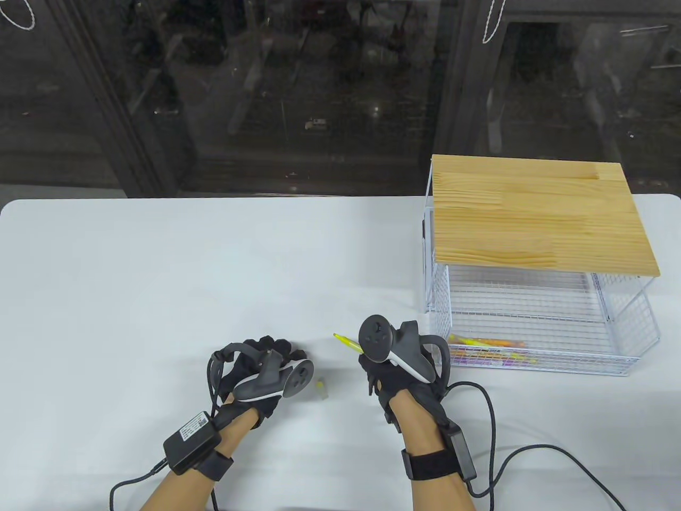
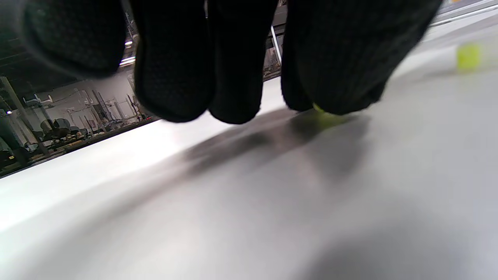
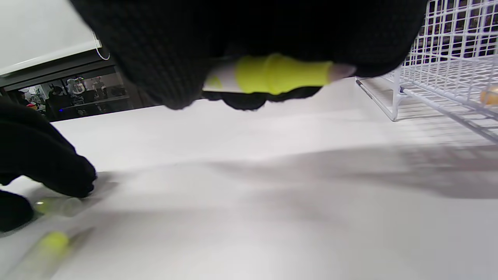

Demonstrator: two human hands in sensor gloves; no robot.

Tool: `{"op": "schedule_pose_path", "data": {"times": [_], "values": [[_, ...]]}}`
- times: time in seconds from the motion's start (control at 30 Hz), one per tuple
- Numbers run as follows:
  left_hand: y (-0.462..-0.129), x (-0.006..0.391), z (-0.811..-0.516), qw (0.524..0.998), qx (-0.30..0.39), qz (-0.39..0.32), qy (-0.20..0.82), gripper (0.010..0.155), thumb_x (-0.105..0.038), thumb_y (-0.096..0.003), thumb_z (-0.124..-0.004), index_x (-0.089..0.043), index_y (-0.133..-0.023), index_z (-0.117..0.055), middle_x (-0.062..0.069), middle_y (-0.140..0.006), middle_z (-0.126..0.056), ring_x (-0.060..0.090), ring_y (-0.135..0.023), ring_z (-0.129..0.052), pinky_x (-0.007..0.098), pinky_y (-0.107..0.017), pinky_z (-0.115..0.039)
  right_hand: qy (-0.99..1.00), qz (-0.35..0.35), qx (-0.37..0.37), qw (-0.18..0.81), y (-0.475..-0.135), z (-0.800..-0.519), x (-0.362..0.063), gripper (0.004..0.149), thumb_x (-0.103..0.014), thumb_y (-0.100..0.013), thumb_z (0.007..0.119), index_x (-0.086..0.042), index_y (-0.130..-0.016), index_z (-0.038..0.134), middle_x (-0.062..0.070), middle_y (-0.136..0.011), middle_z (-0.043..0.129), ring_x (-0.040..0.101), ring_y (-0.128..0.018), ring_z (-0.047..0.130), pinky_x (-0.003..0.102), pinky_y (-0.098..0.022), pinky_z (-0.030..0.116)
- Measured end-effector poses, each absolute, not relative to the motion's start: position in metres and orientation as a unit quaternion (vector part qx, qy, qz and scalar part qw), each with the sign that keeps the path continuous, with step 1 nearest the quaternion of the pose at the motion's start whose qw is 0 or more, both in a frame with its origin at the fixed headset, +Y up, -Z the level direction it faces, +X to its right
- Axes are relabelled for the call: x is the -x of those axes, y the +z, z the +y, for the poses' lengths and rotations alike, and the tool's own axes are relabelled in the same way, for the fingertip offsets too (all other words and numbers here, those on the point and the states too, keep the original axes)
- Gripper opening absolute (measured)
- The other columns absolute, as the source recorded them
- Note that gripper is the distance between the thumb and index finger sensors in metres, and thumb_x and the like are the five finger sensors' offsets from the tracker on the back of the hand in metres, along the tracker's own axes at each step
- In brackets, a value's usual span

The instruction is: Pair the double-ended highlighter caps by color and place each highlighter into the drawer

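Your right hand gripped the uncapped yellow highlighter, tip toward 10 o'clock, while your left hand pinched one cap; another cap lay between both.

Two hands in black sensor gloves are in view, the left hand and the right hand. One yellow uncapped highlighter shows. Two loose clear caps with yellow-green tips lie on the white surface: one under the left fingers, one beside them. One white wire-mesh drawer with a wooden top holds several coloured highlighters, too tangled to count.
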State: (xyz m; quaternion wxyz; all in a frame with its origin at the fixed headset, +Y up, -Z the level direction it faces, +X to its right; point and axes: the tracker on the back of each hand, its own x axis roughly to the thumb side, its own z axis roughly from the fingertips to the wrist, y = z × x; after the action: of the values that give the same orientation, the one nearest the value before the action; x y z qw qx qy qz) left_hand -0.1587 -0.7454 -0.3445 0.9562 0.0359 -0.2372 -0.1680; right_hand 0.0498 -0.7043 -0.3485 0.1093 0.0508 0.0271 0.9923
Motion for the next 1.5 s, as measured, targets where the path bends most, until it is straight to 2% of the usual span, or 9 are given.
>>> {"op": "schedule_pose_path", "data": {"times": [0.5,1.07,1.5], "values": [[-0.341,0.158,-0.744,0.956,-0.036,-0.251,-0.15,0.046,-0.04,-0.0341,-0.09,-0.029,-0.079,-0.093,-0.002,-0.081,-0.101,0.029,-0.06,-0.101,0.056,-0.043,-0.085,0.992,0.003,-0.051,0.118,-0.348,-0.699,-0.052,0.048,-0.036,-0.041,0.091,-0.024,-0.087,0.085,0.003,-0.081,0.091,0.029,-0.061,0.091,0.048,-0.048,0.078],[-0.333,0.204,-0.702,0.976,-0.093,-0.196,-0.005,0.047,-0.041,-0.0338,-0.09,-0.029,-0.079,-0.093,-0.001,-0.081,-0.101,0.03,-0.061,-0.101,0.057,-0.043,-0.084,0.988,-0.048,-0.058,0.135,-0.344,-0.69,-0.056,0.047,-0.036,-0.04,0.092,-0.026,-0.086,0.088,0.003,-0.08,0.092,0.029,-0.061,0.092,0.048,-0.048,0.079],[-0.33,0.227,-0.695,0.979,-0.086,-0.178,0.054,0.047,-0.041,-0.034,-0.09,-0.028,-0.079,-0.093,-0.001,-0.081,-0.101,0.03,-0.061,-0.101,0.057,-0.043,-0.085,0.984,-0.086,-0.086,0.131,-0.335,-0.686,-0.038,0.046,-0.036,-0.039,0.093,-0.03,-0.085,0.09,0.0,-0.081,0.092,0.029,-0.064,0.092,0.049,-0.051,0.078]]}}
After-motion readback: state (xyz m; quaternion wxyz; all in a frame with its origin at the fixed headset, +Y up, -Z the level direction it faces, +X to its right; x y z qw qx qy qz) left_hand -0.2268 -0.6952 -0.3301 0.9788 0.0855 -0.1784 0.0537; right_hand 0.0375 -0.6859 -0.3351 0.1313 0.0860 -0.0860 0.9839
